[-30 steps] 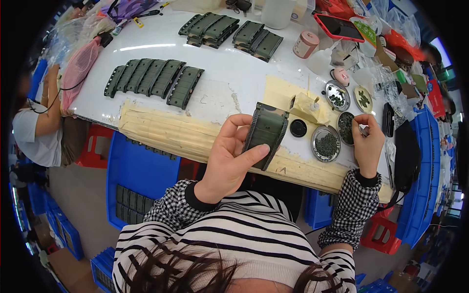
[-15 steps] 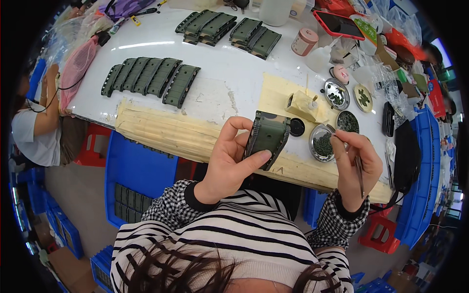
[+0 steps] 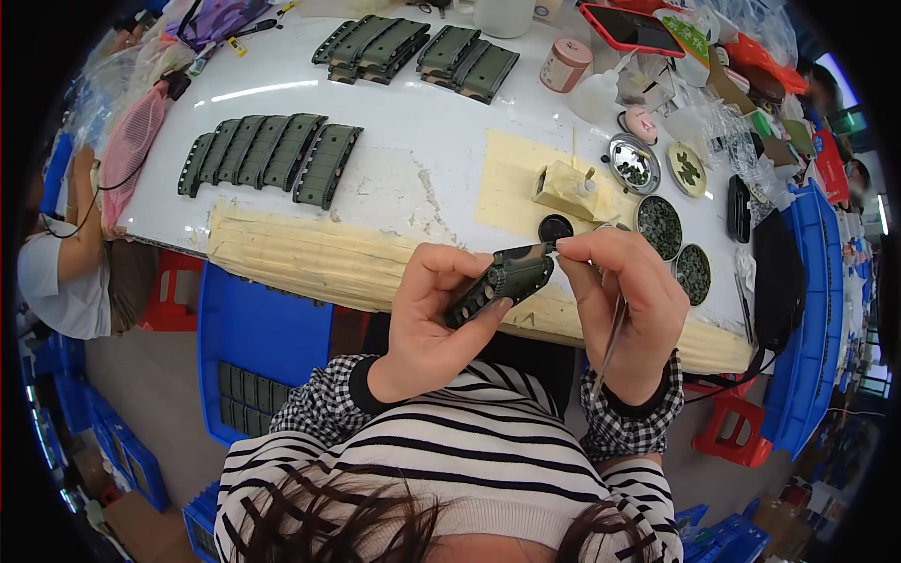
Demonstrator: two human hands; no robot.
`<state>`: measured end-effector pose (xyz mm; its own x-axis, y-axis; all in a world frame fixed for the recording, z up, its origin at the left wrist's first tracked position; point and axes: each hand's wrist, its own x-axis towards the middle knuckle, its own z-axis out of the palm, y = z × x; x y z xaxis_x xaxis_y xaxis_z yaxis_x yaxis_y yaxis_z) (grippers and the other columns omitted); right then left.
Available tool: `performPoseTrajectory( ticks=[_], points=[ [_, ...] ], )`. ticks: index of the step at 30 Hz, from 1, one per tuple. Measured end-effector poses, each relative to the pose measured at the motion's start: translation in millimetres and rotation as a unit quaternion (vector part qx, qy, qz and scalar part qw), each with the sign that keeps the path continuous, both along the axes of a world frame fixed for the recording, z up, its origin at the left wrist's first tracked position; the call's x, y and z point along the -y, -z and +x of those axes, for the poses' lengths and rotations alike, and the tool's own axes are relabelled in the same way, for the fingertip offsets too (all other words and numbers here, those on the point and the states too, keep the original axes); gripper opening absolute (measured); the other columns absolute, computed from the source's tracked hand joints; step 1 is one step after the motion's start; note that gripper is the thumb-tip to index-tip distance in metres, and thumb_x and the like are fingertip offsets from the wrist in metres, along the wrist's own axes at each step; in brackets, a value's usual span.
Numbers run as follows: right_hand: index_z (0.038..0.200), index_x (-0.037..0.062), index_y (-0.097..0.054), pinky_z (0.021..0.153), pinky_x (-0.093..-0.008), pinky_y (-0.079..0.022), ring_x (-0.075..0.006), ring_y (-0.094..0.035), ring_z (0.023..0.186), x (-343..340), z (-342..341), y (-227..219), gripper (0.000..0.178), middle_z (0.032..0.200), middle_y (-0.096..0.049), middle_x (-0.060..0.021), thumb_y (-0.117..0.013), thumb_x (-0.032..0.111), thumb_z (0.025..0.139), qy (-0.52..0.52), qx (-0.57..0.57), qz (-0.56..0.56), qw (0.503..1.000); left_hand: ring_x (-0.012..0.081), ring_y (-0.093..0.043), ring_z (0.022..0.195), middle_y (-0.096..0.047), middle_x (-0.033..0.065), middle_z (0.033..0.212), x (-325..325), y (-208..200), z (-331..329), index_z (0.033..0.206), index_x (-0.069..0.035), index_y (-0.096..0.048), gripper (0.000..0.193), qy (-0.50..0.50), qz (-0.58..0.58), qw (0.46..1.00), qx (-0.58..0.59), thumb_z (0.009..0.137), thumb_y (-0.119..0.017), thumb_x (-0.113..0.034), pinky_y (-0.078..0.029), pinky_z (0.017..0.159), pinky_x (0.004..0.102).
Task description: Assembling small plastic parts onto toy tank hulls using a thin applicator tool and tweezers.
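Note:
My left hand [image 3: 427, 324] grips a small green camouflage toy tank body [image 3: 518, 274], tilted so that wheels show along its lower side. At its upper right corner the thumb and forefinger of my right hand [image 3: 638, 305] are pinched together; any small part between them is too hidden to make out. Metal tweezers [image 3: 616, 342] lie across that same hand, pointing down. Just behind the tank body sits a round black lid [image 3: 556, 228]. Round dishes of tiny dark green parts [image 3: 659, 229] [image 3: 693, 275] stand beyond my right hand, which mostly covers another metal dish.
Similar green bodies stand in rows [image 3: 258, 150] [image 3: 371, 45] [image 3: 469, 64] on the white table. A yellow taped block [image 3: 568, 190], pink tin [image 3: 566, 66] and red-edged phone [image 3: 633, 30] lie to the right. Below left is a blue crate [image 3: 263, 324]. Another person [image 3: 75, 272] sits at far left.
My right hand has moved left from the metal dish to the tank body's corner. My left hand has tipped the body sideways, bringing its wheels into view. The view has shifted slightly.

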<state>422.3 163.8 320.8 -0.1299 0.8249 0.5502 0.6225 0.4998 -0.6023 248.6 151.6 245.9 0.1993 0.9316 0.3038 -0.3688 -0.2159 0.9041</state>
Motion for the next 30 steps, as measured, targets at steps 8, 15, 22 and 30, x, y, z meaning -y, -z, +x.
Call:
performPoseTrajectory(
  ticks=[8,15,22,30],
  points=[
    [0.089,0.0024,-0.069,0.054,-0.0237,-0.042,-0.0135,-0.055,0.060,2,1,1,0.020,0.083,-0.066,-0.0070,-0.074,-0.006,0.072,0.003,-0.064,-0.050,0.997,0.0105,-0.058,0.098,-0.060,0.0115,0.108,0,-3,0,0.112,-0.004,-0.039,0.036,0.026,-0.068,0.997,0.034,0.085,-0.058,0.011,-0.045,0.081,0.0220],
    [0.089,0.0030,-0.069,0.047,-0.0215,-0.034,-0.0072,-0.044,0.052,3,2,4,0.019,0.081,-0.067,-0.0048,-0.074,-0.005,0.073,0.022,-0.088,-0.083,0.992,0.0114,-0.058,0.099,-0.060,0.0124,0.109,1,-3,0,0.114,-0.005,-0.037,0.038,0.032,-0.098,0.993,0.055,0.086,-0.057,0.009,-0.046,0.083,0.0228],
    [0.092,0.0030,-0.071,0.048,-0.0217,-0.036,-0.0102,-0.052,0.060,0,5,16,0.020,0.079,-0.067,-0.0061,-0.073,-0.006,0.074,0.001,-0.067,-0.001,0.998,0.0311,-0.050,0.124,-0.050,0.0220,0.129,-1,-8,0,0.130,-0.005,-0.031,0.046,0.107,-0.193,0.964,0.148,0.090,-0.051,0.005,-0.042,0.105,0.0467],
    [0.090,0.0041,-0.071,0.050,-0.0208,-0.036,-0.0078,-0.052,0.061,5,7,19,0.019,0.078,-0.067,-0.0045,-0.072,-0.007,0.075,0.022,-0.132,-0.097,0.986,0.0306,-0.050,0.124,-0.051,0.0214,0.128,0,-8,0,0.132,-0.005,-0.030,0.048,0.114,-0.196,0.962,0.150,0.090,-0.051,0.004,-0.042,0.105,0.0459]
  ],
)
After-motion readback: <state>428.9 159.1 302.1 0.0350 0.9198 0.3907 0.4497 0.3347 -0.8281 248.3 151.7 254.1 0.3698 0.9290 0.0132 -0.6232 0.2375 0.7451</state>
